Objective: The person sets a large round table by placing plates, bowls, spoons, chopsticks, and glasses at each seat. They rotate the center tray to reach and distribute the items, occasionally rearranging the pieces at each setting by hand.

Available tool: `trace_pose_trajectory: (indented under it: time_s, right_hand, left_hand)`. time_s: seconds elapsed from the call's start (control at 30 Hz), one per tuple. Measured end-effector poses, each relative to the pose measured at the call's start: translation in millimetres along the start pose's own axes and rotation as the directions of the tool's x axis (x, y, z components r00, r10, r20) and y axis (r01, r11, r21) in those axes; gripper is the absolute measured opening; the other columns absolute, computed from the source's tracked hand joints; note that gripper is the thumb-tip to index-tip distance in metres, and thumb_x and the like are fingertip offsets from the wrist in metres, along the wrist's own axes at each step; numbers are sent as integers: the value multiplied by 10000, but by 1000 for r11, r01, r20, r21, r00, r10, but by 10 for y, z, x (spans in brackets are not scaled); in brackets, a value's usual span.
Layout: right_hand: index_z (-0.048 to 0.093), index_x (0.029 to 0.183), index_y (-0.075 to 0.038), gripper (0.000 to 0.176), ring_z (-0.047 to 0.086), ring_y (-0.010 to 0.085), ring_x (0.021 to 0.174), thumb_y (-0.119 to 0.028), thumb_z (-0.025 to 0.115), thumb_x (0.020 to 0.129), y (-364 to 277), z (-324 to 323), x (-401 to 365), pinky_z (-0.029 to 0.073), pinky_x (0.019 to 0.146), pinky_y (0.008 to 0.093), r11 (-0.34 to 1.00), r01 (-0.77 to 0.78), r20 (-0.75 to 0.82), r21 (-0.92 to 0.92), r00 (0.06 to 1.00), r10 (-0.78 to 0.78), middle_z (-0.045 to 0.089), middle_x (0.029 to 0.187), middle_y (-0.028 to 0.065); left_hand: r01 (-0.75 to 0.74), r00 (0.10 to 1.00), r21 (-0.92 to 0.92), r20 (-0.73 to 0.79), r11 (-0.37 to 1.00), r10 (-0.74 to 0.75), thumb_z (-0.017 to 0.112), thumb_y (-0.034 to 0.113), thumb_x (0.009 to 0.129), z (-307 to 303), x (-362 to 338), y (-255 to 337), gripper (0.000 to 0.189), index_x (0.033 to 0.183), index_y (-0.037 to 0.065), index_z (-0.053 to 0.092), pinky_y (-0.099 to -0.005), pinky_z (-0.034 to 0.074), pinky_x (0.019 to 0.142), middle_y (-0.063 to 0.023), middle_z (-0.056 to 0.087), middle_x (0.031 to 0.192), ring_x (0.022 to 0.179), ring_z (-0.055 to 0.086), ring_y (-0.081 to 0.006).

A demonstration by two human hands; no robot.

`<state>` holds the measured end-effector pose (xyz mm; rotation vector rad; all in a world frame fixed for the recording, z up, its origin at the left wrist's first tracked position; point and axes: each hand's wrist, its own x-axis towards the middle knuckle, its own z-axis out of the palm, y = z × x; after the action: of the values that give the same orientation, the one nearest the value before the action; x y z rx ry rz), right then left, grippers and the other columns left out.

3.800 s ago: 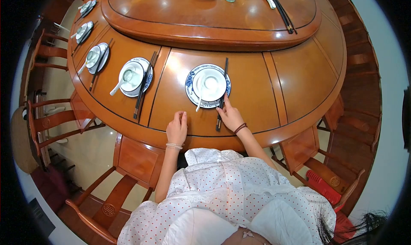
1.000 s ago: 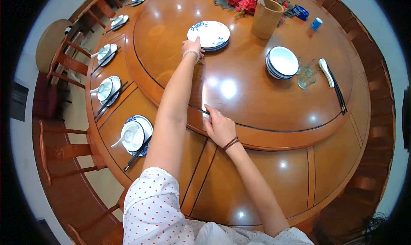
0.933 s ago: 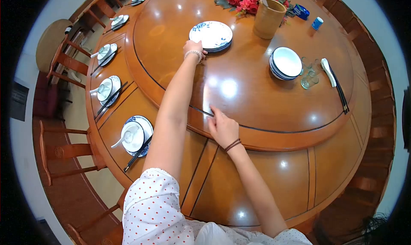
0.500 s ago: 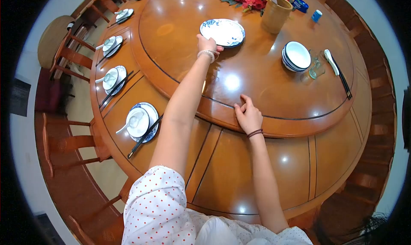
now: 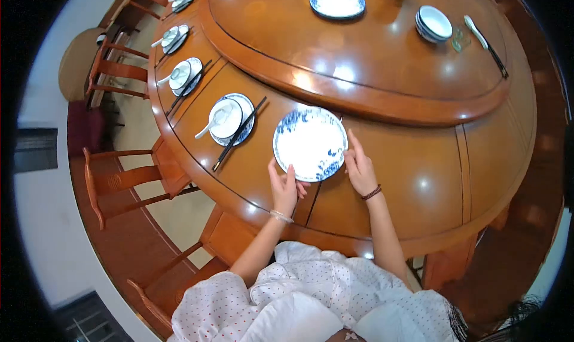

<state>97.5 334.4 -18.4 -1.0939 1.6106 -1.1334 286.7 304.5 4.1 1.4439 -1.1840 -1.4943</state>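
A round white plate (image 5: 310, 143) with a blue floral rim is held over the outer part of the wooden table (image 5: 406, 186). My left hand (image 5: 286, 189) grips its lower left edge, thumb on top and fingers below. At the plate's right edge is my right hand (image 5: 360, 168), its fingers along the rim. On the raised turntable (image 5: 275, 55), another blue-rimmed plate (image 5: 337, 2) lies farther back. To the left of the held plate stands a place setting with a small plate, bowl and spoon (image 5: 226, 118), and black chopsticks (image 5: 239, 134) lie beside it.
Stacked bowls (image 5: 433, 24), glasses (image 5: 460, 40), a white spoon (image 5: 475, 31) and black chopsticks (image 5: 497, 61) are on the turntable's right. More place settings (image 5: 185, 76) line the table's left edge. Wooden chairs (image 5: 128, 177) stand at the left.
My left hand has drawn back from the turntable with a plate, and another plate remains there. My right hand has come to the plate's right edge. The view has shifted.
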Motion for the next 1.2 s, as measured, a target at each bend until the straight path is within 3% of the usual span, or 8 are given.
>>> trace_pose_trajectory:
  time_s: [0.33,0.4,0.53,0.57,0.8,0.87,1.03,1.2]
  right_hand:
    - [403,1254,-14,401,605,241,688,-129,469,876,565,518,-439,468,639,338,976,-139,-249,-165,964,95,606,750,153]
    - [401,1270,-38,391,508,101,529,-114,454,889,602,534,-469,428,511,241,977,-62,-305,-203,952,-3,559,650,50]
    - [406,1253,-36,396,567,199,628,-137,476,877,567,604,-473,458,630,309,946,-75,-337,-315,941,-37,578,690,105]
    - [385,1265,-34,416,602,315,778,-179,455,881,536,591,-463,463,705,385,950,-146,-297,-276,953,60,613,840,180]
    - [379,1284,-82,429,584,373,820,-251,410,890,413,568,-520,459,725,428,834,-326,-308,-445,930,199,609,879,217]
    - [403,1266,-87,414,585,372,799,-243,413,883,251,557,-540,463,713,434,798,-330,-387,-504,912,133,614,848,211]
    - [474,1177,-76,338,596,305,746,-218,460,871,-1,341,-355,463,691,388,863,-239,-456,-445,890,11,613,780,151]
    - [495,1129,-49,317,586,209,703,-129,543,826,18,-185,-197,467,670,321,964,-21,-495,-266,861,-118,600,786,99]
  left_hand:
    - [54,989,-20,136,998,-51,392,212,933,-246,-100,-777,472,1306,44,157,-199,403,343,-118,581,618,423,526,-118]
    - [30,988,-58,154,998,-21,390,198,932,-249,-75,-823,476,1318,36,163,-203,402,339,-106,581,601,413,522,-114]
    - [27,986,7,163,1000,-28,394,205,927,-282,-22,-810,543,1362,54,107,-216,401,334,-90,579,561,396,526,-115]
    - [58,985,19,163,998,-60,393,205,927,-299,-12,-818,567,1376,67,77,-221,403,334,-88,578,559,397,528,-117]
    - [130,971,235,165,963,-171,400,263,924,-462,-98,-473,629,1366,-1,38,-262,422,376,-86,571,540,409,532,-153]
    - [-109,981,153,175,982,82,405,285,922,-541,-89,-637,650,1358,-28,39,-245,414,429,-81,562,529,442,532,-143]
    - [-191,955,53,241,980,173,480,141,893,-271,-249,-375,331,1197,17,429,-178,351,415,5,514,541,463,467,-47]
    - [-195,924,9,336,981,180,502,97,874,470,-240,-162,289,1153,27,473,-201,379,452,-10,536,580,484,472,-48]
